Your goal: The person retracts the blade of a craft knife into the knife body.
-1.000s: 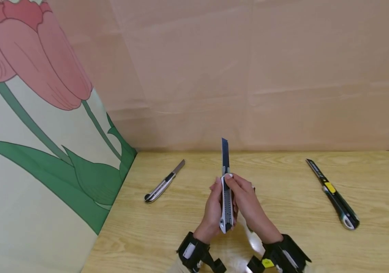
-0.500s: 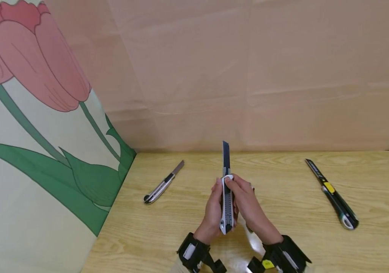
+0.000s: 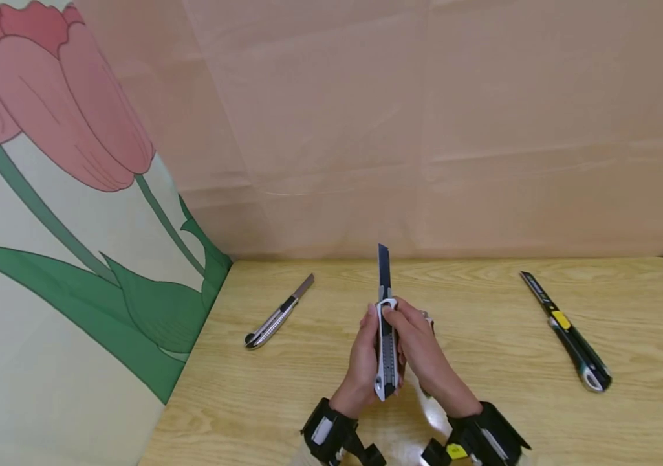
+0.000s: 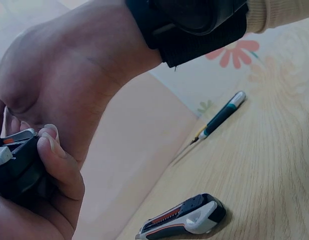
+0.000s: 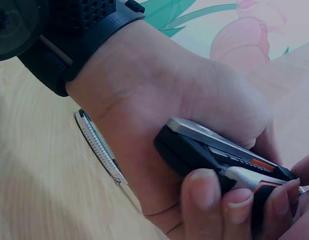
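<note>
Between both hands stands a snap-off utility knife (image 3: 387, 346), its dark blade pointing away from the person. My left hand (image 3: 361, 356) grips the handle from the left side. My right hand (image 3: 424, 346) holds it from the right, its thumb laid on the front of the handle, below the blade. The right wrist view shows the knife's black end and orange accents (image 5: 262, 164), with fingers curled round the handle. On the table a slim silver cutter (image 3: 273, 320) lies left of the hands, and a black-and-yellow one (image 3: 566, 330) lies to the right.
Another grey-and-black utility knife (image 4: 182, 217) with orange trim lies on the wooden table (image 3: 482, 285), mostly hidden behind the right hand in the head view. A peach backdrop (image 3: 424, 129) rises behind, and a tulip-print cloth (image 3: 63, 291) hangs at left.
The right thumb has shifted slightly down the handle toward the person, and the blade tip sits a little lower in view. Both hands keep holding the knife in nearly the same place.
</note>
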`<state>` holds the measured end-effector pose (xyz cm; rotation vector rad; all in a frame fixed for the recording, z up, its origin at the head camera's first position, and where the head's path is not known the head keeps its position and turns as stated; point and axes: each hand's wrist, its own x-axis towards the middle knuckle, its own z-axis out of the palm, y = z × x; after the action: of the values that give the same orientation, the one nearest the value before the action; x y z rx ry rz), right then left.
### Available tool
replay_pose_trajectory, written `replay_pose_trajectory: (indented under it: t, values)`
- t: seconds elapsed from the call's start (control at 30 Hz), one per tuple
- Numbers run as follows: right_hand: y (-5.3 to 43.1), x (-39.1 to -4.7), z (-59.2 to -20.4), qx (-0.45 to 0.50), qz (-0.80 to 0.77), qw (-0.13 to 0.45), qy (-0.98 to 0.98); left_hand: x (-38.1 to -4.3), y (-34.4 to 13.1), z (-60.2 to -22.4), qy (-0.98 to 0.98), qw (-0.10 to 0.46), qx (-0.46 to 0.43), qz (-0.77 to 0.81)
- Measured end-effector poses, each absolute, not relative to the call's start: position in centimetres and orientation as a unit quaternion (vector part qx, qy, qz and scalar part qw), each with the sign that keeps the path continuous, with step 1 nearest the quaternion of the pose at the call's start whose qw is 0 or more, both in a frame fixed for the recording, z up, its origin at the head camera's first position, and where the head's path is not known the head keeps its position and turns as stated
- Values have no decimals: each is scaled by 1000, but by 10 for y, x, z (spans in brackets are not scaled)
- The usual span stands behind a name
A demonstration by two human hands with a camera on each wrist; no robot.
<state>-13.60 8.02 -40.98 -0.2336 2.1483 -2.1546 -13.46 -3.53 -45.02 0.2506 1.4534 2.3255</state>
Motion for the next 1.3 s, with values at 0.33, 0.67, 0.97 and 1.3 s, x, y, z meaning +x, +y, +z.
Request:
replay_pose_trajectory:
  t: [0.33, 0.67, 0.97, 1.3]
  values:
    - [79, -132, -412, -68, -721, 37, 688, -132, -35, -450, 522, 188, 67, 829]
    - [80, -133, -413, -70, -721, 53, 687, -132, -35, -450, 522, 185, 78, 829]
    - [81, -134, -416, -81, -718, 52, 689, -131, -37, -450, 526, 193, 69, 825]
    - [83, -135, -416, -87, -715, 55, 691, -131, -36, -450, 530, 191, 66, 824]
